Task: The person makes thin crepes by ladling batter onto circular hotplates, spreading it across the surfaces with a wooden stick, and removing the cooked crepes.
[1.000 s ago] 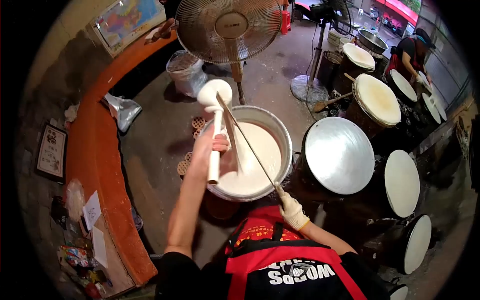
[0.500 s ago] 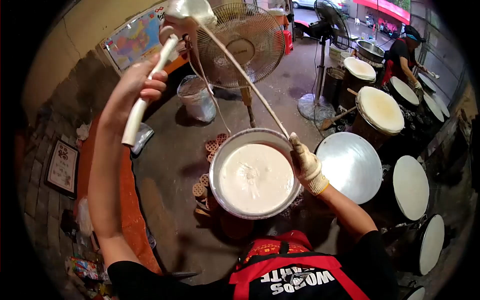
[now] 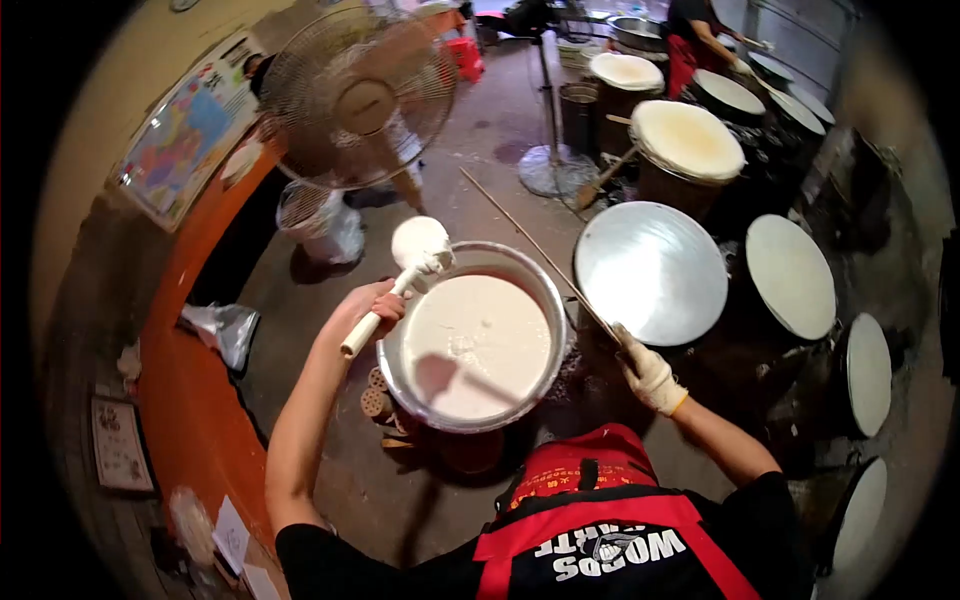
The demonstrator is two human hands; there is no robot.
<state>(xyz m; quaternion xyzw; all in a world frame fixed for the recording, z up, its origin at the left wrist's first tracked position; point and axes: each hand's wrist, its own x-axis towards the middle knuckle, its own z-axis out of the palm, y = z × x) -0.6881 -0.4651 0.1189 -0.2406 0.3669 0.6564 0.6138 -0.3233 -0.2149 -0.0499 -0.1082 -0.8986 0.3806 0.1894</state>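
Observation:
My bare left hand (image 3: 370,303) is closed around the pale handle of a ladle (image 3: 420,243). Its bowl, full of white batter, is at the left rim of a large metal pot (image 3: 556,300). Thin, creamy batter (image 3: 485,330) fills much of the pot, and the ladle's shadow falls across it. Right of the pot, my right hand (image 3: 650,372) wears a white knitted glove and grips one end of a long thin stick (image 3: 530,241). The stick slants up and left, its far end beyond the pot. A bare, shiny round griddle (image 3: 650,272) lies just past this hand.
More round griddles bearing pale sheets, such as this one (image 3: 790,277), line the right side. A large fan (image 3: 362,105) stands ahead on the left. Behind the griddle leans a brush (image 3: 605,178). At the far right, a co-worker (image 3: 700,35) holds a stick over other griddles.
The ladle has come down from high above to the pot's rim, and the batter strand hanging from it is gone. The stick has swung away from the ladle. My view has turned rightward.

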